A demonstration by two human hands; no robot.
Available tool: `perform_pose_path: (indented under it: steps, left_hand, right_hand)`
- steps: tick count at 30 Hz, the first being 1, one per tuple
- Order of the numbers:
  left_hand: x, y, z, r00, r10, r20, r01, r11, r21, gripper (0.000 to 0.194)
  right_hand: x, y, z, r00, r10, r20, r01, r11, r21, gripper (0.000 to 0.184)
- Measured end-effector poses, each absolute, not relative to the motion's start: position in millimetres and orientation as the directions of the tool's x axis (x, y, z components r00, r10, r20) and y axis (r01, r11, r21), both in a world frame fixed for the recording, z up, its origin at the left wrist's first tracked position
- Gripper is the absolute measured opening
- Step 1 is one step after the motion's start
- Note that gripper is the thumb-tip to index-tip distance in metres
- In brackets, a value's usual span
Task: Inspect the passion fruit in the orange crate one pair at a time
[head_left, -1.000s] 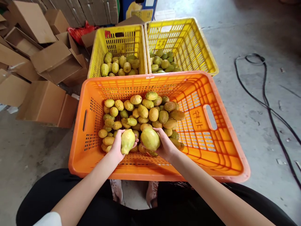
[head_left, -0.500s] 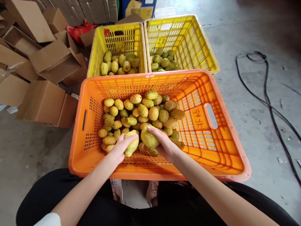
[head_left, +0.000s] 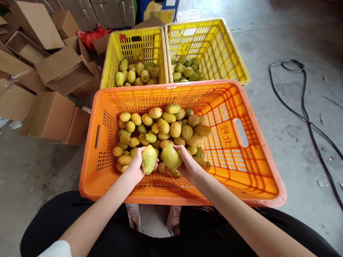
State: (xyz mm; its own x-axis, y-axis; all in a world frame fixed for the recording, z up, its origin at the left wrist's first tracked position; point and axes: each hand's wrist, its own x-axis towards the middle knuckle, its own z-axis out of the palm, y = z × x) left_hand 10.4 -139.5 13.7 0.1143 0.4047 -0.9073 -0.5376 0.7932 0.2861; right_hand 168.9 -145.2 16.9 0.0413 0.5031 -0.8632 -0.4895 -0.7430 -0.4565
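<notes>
- Head view: we look down at our own bare hands above a large orange plastic crate with slotted walls [head_left: 166, 198], which lies straight ahead of our knees.
- Our left hand [head_left: 136, 167] is curled around a smooth yellow-green pear-shaped fruit [head_left: 149, 159]; the thumb lies along its left side and fingertips peep out at its right.
- Our right hand [head_left: 189, 166] grips a rounder green-yellow fruit [head_left: 171, 157] from its right side, thumb at the top; we cannot see the fingers beneath.
- Both held fruits are side by side, near each other, in front of the near part of a heap of oval yellow, green and orange-tinged fruits [head_left: 163, 125] inside the orange crate.
- Beyond its far rim stand two yellow plastic mesh crates, left [head_left: 142, 53] and right [head_left: 219, 53], each holding more fruits, greener in the right one.
- To our left, brown cardboard boxes [head_left: 48, 110] lie jumbled, with a crumpled red plastic bag [head_left: 92, 37] behind.
- To our right, a looped black cable [head_left: 308, 123] lies on the grey concrete floor [head_left: 273, 43].
- Below the near rim we see our pale shoes [head_left: 133, 216] and black trousers [head_left: 59, 225].
</notes>
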Motion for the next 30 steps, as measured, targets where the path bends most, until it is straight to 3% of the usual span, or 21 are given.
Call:
perform_pose_path:
  steps: [4, 11, 17, 22, 30]
  left_hand:
    - [8.7, -138.3, 13.9, 0.092, 0.402, -0.911, -0.515, 0.802, 0.302, 0.033]
    - [7.8, -142.0, 11.9, 0.035, 0.477, -0.878, -0.369, 0.823, 0.432, 0.023]
    - [8.6, -147.4, 9.5, 0.071, 0.495, -0.866, -0.318, 0.834, 0.451, 0.018]
    - [10.0, -144.5, 10.8, -0.022, 0.519, -0.854, -0.351, 0.796, 0.493, 0.009]
    - [11.2, -137.5, 10.8, 0.001, 0.419, -0.908, -0.474, 0.8, 0.369, 0.028]
  right_hand:
    - [169.6, -144.6, 17.1, -0.012, 0.521, -0.854, -0.517, -0.734, -0.441, 0.013]
    - [175.3, -145.1, 18.2, -0.169, 0.438, -0.883, -0.598, -0.758, -0.261, 0.019]
    - [173.2, -146.0, 17.9, -0.154, 0.479, -0.864, -0.602, -0.739, -0.302, 0.02]
    - [174.7, -145.3, 13.9, -0.084, 0.476, -0.875, -0.669, -0.678, -0.305, 0.019]
    - [177.7, -145.3, 18.0, -0.164, 0.51, -0.844, -0.632, -0.712, -0.307, 0.017]
